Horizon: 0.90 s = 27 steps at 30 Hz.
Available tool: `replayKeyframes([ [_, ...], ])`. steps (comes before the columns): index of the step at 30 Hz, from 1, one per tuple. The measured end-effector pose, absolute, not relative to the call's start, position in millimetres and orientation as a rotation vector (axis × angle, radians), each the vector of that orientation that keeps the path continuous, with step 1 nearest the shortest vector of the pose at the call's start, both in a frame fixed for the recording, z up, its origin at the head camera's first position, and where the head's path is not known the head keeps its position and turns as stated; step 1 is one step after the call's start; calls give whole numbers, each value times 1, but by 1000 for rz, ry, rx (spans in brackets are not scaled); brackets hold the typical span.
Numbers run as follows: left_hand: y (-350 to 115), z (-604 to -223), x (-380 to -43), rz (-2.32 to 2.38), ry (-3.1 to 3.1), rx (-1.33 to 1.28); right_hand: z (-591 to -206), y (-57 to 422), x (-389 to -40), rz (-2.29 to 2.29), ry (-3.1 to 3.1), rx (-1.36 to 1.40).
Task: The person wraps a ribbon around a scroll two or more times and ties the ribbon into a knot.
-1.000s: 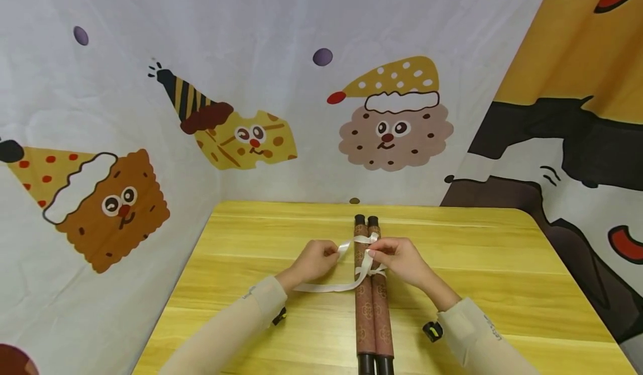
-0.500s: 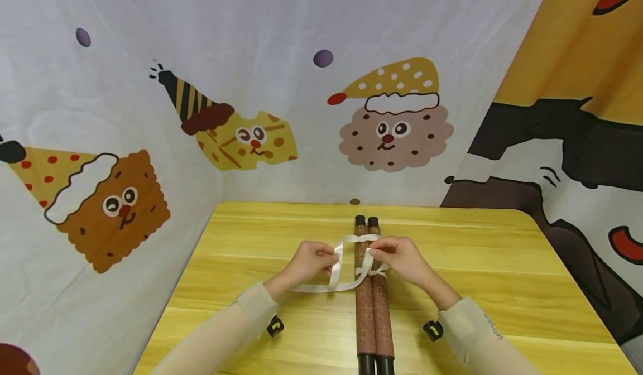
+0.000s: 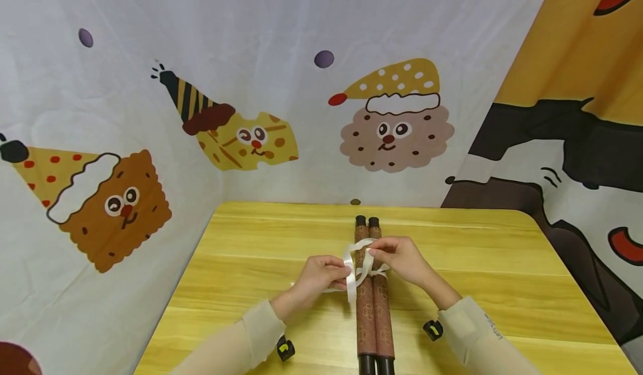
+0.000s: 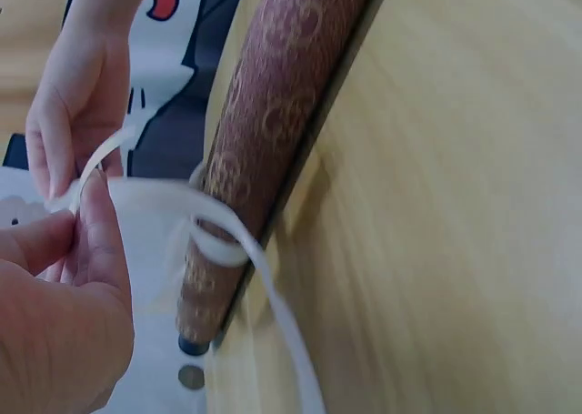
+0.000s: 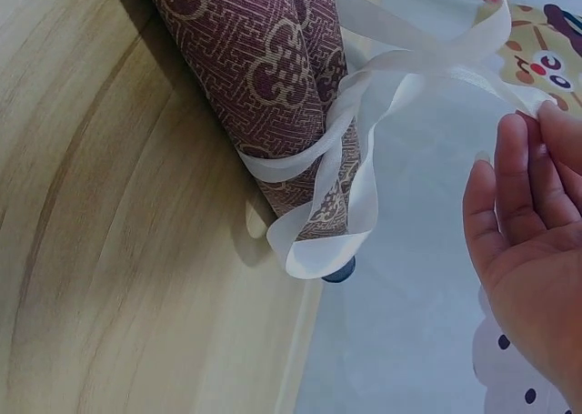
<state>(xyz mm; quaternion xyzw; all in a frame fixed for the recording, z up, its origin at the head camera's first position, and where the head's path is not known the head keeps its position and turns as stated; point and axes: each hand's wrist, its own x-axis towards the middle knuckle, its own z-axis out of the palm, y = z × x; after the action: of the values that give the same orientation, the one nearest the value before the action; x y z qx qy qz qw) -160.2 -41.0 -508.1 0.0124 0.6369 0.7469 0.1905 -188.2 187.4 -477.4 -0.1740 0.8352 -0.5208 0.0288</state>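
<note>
A scroll point(image 3: 367, 308), wound into two patterned brown rolls with black end knobs, lies lengthwise on the table. White ribbon point(image 5: 318, 257) circles both rolls toward the far end and forms a loose loop there. To the left of the rolls, my left hand point(image 3: 321, 277) pinches one length of the ribbon between thumb and fingers; a free piece hangs down by the fingertips. My right hand point(image 3: 402, 258), over the right roll, pinches another length between thumb and forefinger, its other fingers loosely bent in the right wrist view. Between the hands, the ribbon strands cross above the rolls.
The yellow wood-grain table point(image 3: 467, 285) ends at a printed cloth backdrop point(image 3: 281, 57) behind and at both sides. Small black devices point(image 3: 433, 330) sit under both wrists. The near end of the scroll runs out of the head view.
My left hand first drew back left with its ribbon length, then moved right and slightly nearer, up to the rolls. The ribbon it holds now hangs beside them. My right hand stays nearly still.
</note>
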Motion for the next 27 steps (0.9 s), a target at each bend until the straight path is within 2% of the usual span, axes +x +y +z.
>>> replayKeyframes([
  [14, -5, -513, -133, 2184, 1605, 18, -476, 187, -189, -1571, 2577, -547],
  [27, 29, -515, -121, 2155, 1553, 8, -476, 187, -190, -1599, 2497, -550],
])
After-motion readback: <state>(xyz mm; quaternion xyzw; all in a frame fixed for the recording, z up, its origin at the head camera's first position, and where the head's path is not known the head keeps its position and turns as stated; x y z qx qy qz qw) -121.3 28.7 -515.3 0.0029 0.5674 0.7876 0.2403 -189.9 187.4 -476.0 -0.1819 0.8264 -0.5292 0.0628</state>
